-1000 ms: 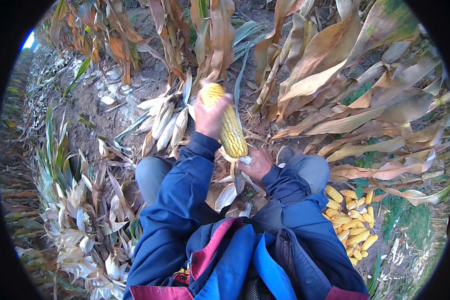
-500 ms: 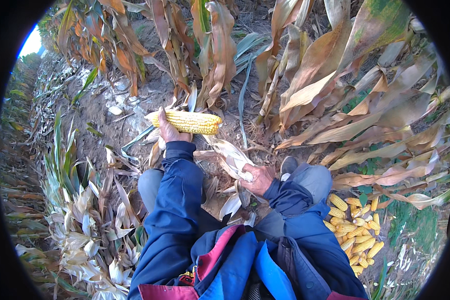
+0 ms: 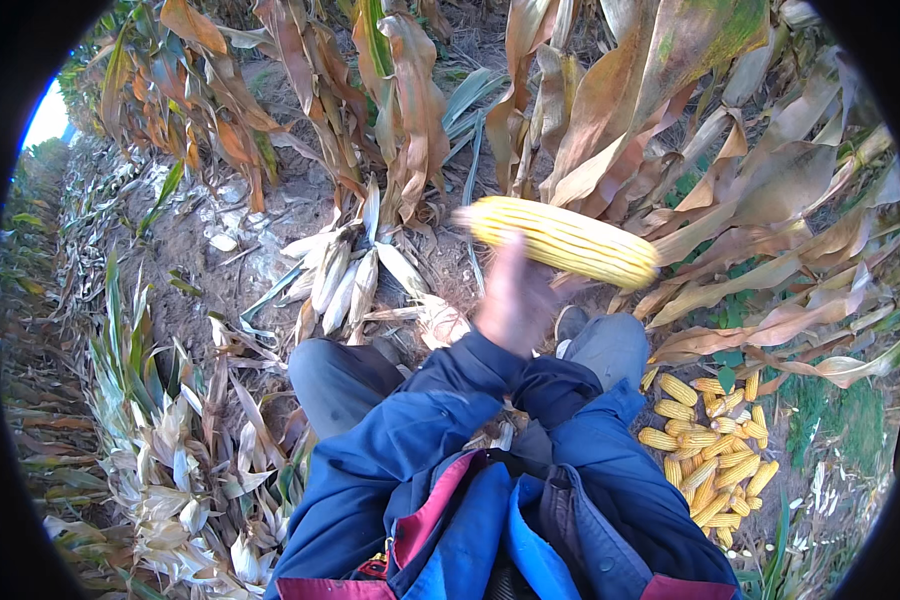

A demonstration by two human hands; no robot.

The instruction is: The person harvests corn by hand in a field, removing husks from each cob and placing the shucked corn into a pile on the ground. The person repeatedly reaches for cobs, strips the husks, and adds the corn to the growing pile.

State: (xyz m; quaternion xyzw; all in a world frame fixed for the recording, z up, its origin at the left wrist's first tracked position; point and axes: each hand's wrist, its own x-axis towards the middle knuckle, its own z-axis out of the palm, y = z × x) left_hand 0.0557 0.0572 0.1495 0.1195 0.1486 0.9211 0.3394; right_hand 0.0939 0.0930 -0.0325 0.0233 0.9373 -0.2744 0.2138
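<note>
A bare yellow corn cob point(image 3: 570, 240) slants across the view above my knees, its tip toward the left. My left hand point(image 3: 515, 305) is closed around it from beneath, blurred by motion. The left forearm crosses in front of my right arm; only the right sleeve point(image 3: 560, 388) shows, and the right hand is hidden behind it. A pale torn husk point(image 3: 442, 322) appears beside my left wrist. Several ears in pale husks point(image 3: 345, 280) lie on the soil ahead, left of the cob.
Husked yellow cobs point(image 3: 715, 465) lie heaped on the ground at my right. Stripped husks point(image 3: 175, 490) are piled at my left. Dry corn stalks and leaves point(image 3: 660, 110) stand ahead and lean in from the right, near the held cob.
My left hand has swung the cob from the left over to the right, uncovering the husked ears on the soil. My right hand, earlier closed on the husk, is now hidden behind the left arm.
</note>
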